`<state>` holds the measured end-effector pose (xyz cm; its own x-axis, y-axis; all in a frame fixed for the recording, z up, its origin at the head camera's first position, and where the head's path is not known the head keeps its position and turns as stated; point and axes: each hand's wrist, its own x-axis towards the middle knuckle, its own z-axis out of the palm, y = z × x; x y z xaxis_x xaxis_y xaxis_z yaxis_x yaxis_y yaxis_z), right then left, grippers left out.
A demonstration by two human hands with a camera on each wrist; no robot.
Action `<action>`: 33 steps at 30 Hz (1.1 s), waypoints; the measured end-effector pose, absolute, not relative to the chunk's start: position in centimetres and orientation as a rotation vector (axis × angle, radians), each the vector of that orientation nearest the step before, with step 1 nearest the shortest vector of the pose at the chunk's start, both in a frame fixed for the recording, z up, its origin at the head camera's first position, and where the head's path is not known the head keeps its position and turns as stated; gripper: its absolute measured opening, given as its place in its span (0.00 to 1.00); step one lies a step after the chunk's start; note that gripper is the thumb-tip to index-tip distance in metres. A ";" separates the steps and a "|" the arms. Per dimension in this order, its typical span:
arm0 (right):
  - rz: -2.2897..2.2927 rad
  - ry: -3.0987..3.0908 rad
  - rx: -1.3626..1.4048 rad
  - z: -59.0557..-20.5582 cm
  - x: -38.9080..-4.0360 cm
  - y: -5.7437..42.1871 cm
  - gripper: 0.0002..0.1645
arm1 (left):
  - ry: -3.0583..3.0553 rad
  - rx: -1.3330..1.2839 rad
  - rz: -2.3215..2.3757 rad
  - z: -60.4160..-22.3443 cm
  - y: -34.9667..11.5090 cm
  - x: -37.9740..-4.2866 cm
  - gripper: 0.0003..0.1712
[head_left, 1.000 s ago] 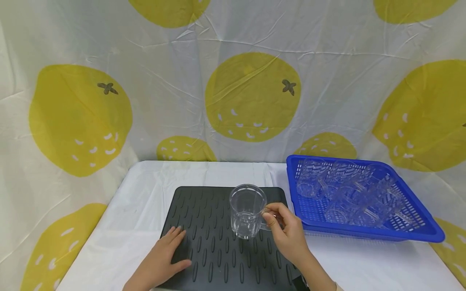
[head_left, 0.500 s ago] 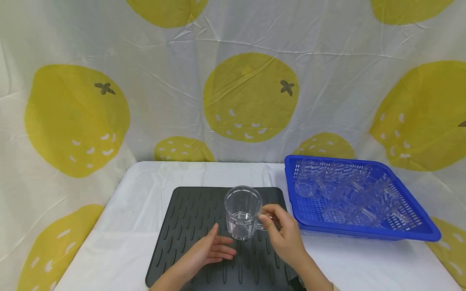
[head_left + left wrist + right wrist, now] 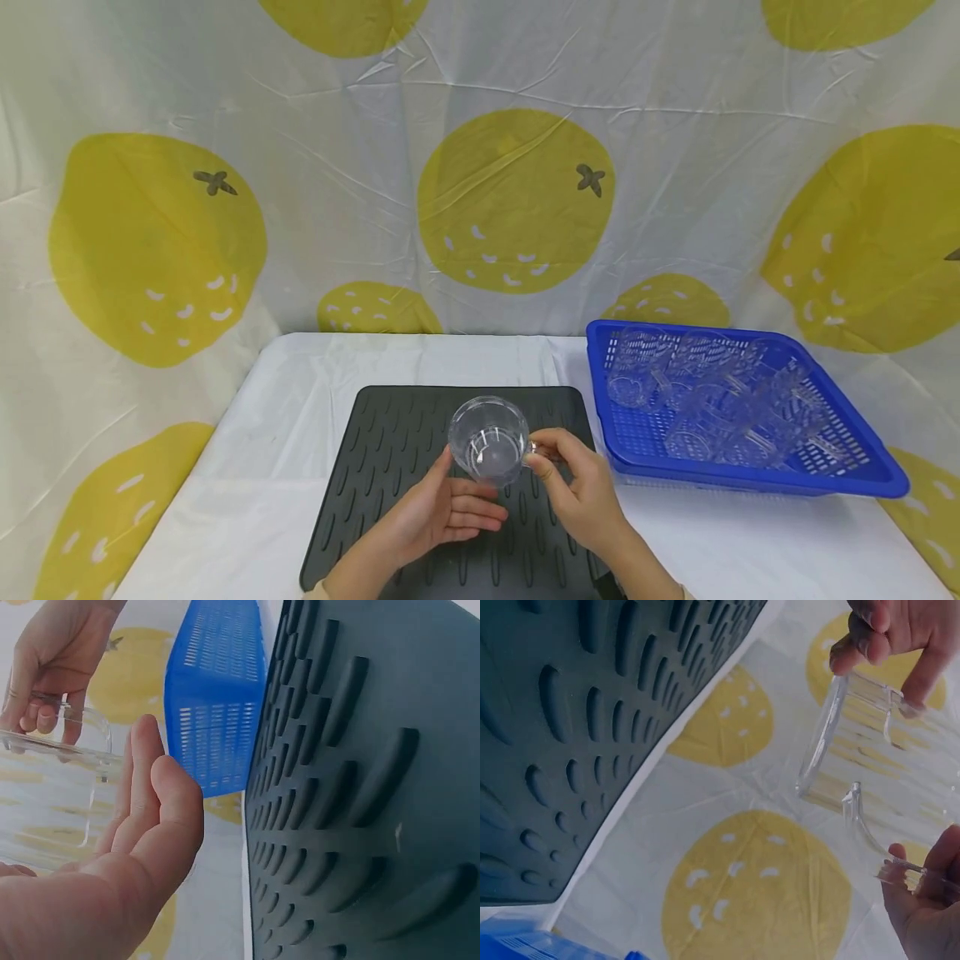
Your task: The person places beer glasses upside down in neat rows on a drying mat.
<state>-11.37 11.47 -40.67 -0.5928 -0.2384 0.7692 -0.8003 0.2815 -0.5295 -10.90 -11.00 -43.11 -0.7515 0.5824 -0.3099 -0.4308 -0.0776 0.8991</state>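
- head view: the handle (image 3: 534, 451) of a clear mug (image 3: 486, 442) is pinched between the thumb and bent fingers of the right hand (image 3: 583, 492).
- the left hand (image 3: 438, 510) is spread loosely, its fingers reached under the mug's base and its thumb laid along the near left side; whether weight is borne by it cannot be told.
- the mug is seen to be colourless and see-through, with a round rim, straight walls and a looped handle; bright glints are caught on its bottom.
- its mouth is tipped toward the head camera, so that the inside is looked into; the handle is turned to the right.
- in the left wrist view, the base end is shown just beside the left fingers (image 3: 176, 791), and a gap is left between the mug and the dark mat.
- below both hands, the dark mat (image 3: 390, 450), patterned with raised oblong ridges, is laid on a white cloth (image 3: 232, 492).
- to the right, a blue basket (image 3: 750, 477) is filled with more clear mugs (image 3: 705, 421), lying on their sides.
- behind, a pale curtain (image 3: 337, 183) is printed with yellow lemons (image 3: 517, 204).
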 end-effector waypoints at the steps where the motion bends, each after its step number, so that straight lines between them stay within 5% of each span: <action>1: 1.313 -2.000 0.954 -40.6 -11.3 11.5 0.07 | 1.501 0.160 1.908 -43.1 -11.0 -11.0 0.57; 20: 1.272 -2.035 1.289 -40.7 -10.9 11.7 0.08 | 1.061 0.100 1.948 -41.6 -11.3 -12.6 0.51; 27: 1.246 -2.040 1.344 -40.8 -10.9 11.9 0.09 | 1.094 -0.007 1.914 -41.6 -11.0 -12.6 0.60; 33: 1.215 -2.058 1.358 -40.7 -10.7 11.9 0.08 | 1.030 -0.070 1.953 -41.8 -10.8 -12.8 0.57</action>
<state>-10.73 11.94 -40.65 -0.4544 -0.5426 0.7065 -0.8807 0.1545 -0.4477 -12.78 -10.85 -41.83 -0.5939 0.6866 -0.4193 -0.7337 -0.2485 0.6324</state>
